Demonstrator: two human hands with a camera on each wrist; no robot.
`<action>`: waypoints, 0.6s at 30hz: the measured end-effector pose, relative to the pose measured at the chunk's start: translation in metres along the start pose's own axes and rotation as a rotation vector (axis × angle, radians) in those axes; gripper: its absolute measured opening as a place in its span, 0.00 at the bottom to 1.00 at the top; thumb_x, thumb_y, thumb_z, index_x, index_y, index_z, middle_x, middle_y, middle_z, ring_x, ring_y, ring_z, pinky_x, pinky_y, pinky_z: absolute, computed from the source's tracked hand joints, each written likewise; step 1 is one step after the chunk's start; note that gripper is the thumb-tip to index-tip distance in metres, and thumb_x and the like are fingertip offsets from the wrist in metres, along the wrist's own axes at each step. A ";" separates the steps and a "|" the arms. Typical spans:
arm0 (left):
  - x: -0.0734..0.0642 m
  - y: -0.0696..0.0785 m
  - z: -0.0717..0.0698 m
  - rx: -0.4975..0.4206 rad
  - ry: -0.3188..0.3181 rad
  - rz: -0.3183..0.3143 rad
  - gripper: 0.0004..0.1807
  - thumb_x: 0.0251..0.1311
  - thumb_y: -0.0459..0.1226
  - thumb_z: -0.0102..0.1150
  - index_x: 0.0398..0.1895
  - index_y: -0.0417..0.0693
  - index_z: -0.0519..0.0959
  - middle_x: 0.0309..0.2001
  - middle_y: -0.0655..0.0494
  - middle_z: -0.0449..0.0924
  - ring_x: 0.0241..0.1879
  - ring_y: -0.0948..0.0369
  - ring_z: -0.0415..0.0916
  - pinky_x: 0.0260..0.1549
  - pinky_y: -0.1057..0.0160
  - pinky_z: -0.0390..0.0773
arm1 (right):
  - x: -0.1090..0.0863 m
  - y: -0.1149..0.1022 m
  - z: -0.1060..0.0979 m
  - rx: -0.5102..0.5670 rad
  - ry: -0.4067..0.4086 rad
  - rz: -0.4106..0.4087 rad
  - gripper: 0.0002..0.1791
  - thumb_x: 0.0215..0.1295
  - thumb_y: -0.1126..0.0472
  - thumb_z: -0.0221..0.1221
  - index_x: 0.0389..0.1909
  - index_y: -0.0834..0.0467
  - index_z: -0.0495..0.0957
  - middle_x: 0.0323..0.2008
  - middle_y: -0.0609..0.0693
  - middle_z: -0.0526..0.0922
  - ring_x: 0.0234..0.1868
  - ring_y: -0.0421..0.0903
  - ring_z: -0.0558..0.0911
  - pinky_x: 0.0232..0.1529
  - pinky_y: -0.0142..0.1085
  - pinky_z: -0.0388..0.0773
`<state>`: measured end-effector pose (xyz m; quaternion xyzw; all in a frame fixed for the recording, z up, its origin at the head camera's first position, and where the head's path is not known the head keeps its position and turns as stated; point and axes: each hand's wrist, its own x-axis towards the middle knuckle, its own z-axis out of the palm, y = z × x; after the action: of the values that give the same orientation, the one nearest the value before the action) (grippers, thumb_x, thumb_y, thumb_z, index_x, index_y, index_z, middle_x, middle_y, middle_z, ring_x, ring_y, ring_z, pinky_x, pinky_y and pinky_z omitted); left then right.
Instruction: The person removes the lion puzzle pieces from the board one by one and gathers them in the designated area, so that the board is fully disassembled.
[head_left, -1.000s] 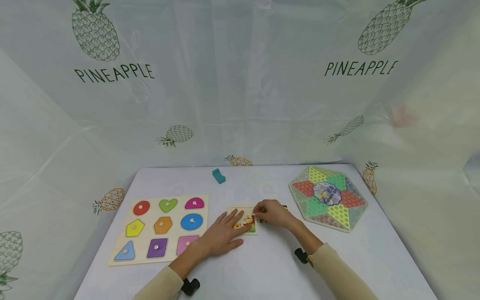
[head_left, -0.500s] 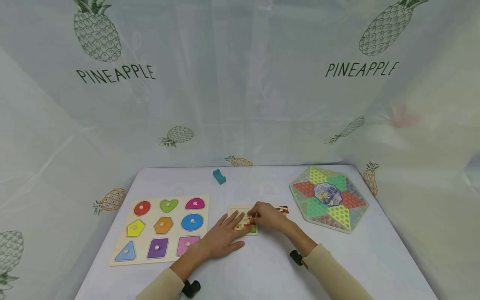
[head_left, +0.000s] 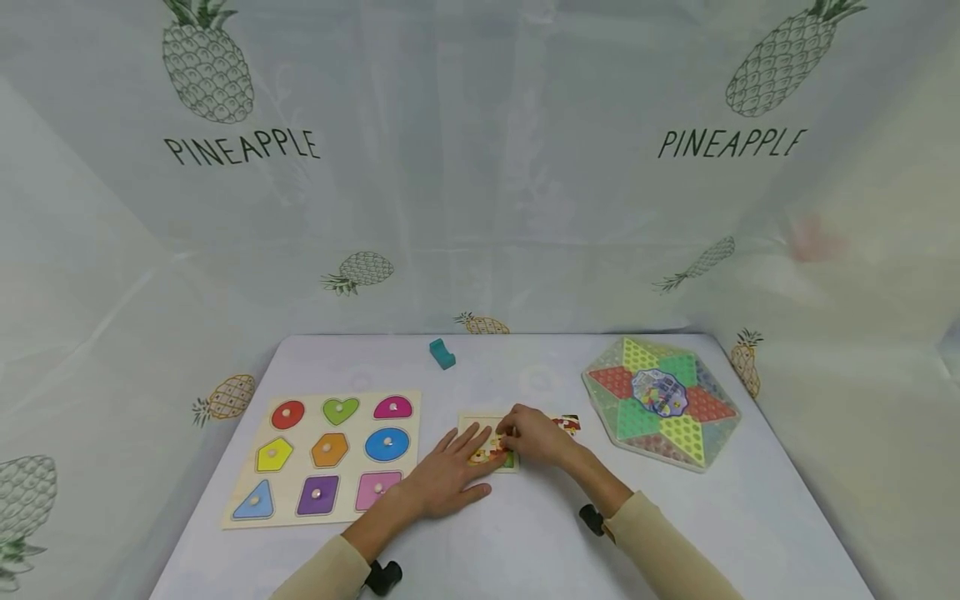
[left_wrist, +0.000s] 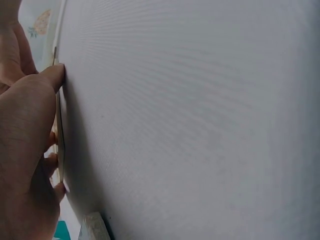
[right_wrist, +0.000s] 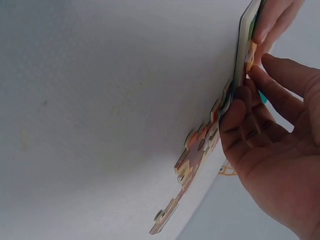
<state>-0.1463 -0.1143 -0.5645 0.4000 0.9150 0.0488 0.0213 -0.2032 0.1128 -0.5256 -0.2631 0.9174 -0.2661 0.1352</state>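
Observation:
A small jigsaw puzzle tray [head_left: 470, 417] lies at the middle of the table, with pieces of a bright picture inside its pale frame. My left hand [head_left: 448, 479] rests over it, fingers spread, its fingertips on the tray in the head view. At the tray's right side, my right hand [head_left: 538, 435] pinches a small puzzle piece between thumb and index finger, mostly hidden by the fingertips. The right wrist view has the tray's edge [right_wrist: 242, 47] beside those fingertips, and loose puzzle pieces [right_wrist: 196, 146] lying on the table beyond the other curled fingers.
To the left lies a shape puzzle board [head_left: 300, 457] with knobbed coloured shapes. A teal block [head_left: 442, 354] stands near the back edge. At the right is a hexagonal Chinese checkers board [head_left: 637, 423]. A pineapple-print curtain [head_left: 480, 192] hangs behind the white table [head_left: 517, 550].
My right hand has moved left from the loose pieces onto the tray's right side, uncovering more of those pieces. My left hand has stayed on the tray. The head view has shifted slightly.

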 end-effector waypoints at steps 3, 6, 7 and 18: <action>0.000 0.001 0.000 -0.003 0.000 -0.001 0.31 0.74 0.60 0.42 0.78 0.72 0.59 0.81 0.49 0.47 0.79 0.45 0.43 0.72 0.37 0.54 | 0.000 0.000 0.000 -0.005 0.008 -0.004 0.09 0.68 0.62 0.63 0.46 0.60 0.85 0.37 0.48 0.79 0.33 0.39 0.74 0.35 0.35 0.75; -0.001 0.001 0.000 -0.002 -0.004 -0.006 0.31 0.73 0.60 0.42 0.78 0.72 0.58 0.81 0.50 0.46 0.79 0.45 0.43 0.72 0.37 0.54 | 0.000 -0.001 0.000 -0.003 0.018 -0.005 0.07 0.68 0.63 0.63 0.44 0.59 0.84 0.34 0.46 0.78 0.32 0.39 0.74 0.34 0.34 0.74; -0.001 0.001 0.000 -0.003 -0.007 -0.008 0.31 0.74 0.60 0.42 0.78 0.72 0.58 0.81 0.50 0.46 0.79 0.45 0.43 0.72 0.38 0.54 | 0.000 -0.001 0.001 0.000 0.023 -0.006 0.06 0.68 0.63 0.62 0.44 0.58 0.84 0.34 0.45 0.77 0.32 0.39 0.74 0.34 0.34 0.74; -0.001 0.002 -0.003 -0.015 -0.018 -0.013 0.31 0.74 0.60 0.41 0.78 0.72 0.57 0.81 0.48 0.46 0.80 0.45 0.42 0.72 0.38 0.54 | 0.000 0.002 0.003 0.061 0.048 0.003 0.05 0.68 0.65 0.62 0.42 0.56 0.82 0.28 0.41 0.78 0.29 0.37 0.74 0.32 0.32 0.74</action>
<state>-0.1444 -0.1137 -0.5614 0.3942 0.9170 0.0518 0.0328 -0.2036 0.1131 -0.5292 -0.2512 0.9122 -0.3000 0.1216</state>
